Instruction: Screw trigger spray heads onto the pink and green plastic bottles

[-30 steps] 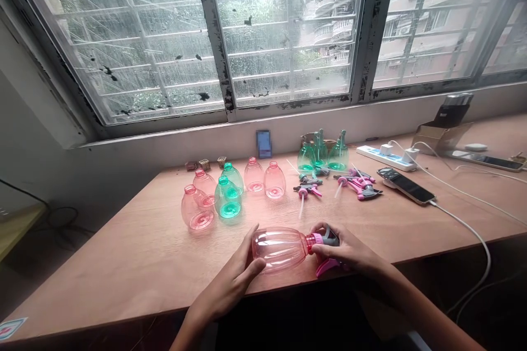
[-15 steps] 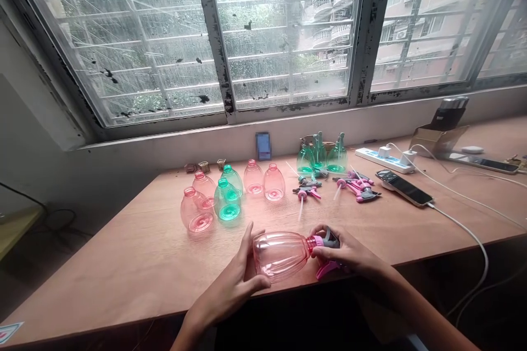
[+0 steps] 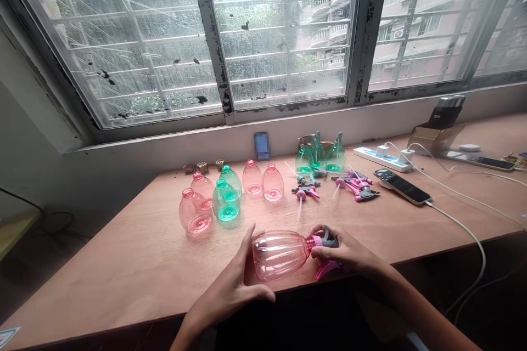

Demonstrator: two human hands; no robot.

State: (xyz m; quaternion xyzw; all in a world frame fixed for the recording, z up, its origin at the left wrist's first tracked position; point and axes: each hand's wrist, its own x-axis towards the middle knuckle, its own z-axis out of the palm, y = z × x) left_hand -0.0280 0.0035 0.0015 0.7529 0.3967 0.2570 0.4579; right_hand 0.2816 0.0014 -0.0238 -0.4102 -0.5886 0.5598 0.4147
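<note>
A clear pink spray bottle (image 3: 280, 256) lies on its side above the table's front edge, base to the left. My right hand (image 3: 346, 249) is closed around its neck end, fingers on the pink collar (image 3: 316, 241) and grey spray head (image 3: 329, 238). A pink trigger (image 3: 327, 269) sticks out below that hand. My left hand (image 3: 234, 281) is open at the bottle's base, its thumb stretched out below and apart from the bottle. Whether its fingers touch the far side cannot be seen.
Pink bottles (image 3: 273, 184) and green bottles (image 3: 226, 203) without heads stand behind. Loose spray heads (image 3: 358, 186) lie to their right, near green bottles fitted with heads (image 3: 316, 156). A phone (image 3: 403, 186) with cable and a power strip (image 3: 381, 159) are at the right.
My left hand has loosened: its thumb has come off the bottle and spread downward. The right hand keeps its grip on the neck end, and the bottle has barely moved.
</note>
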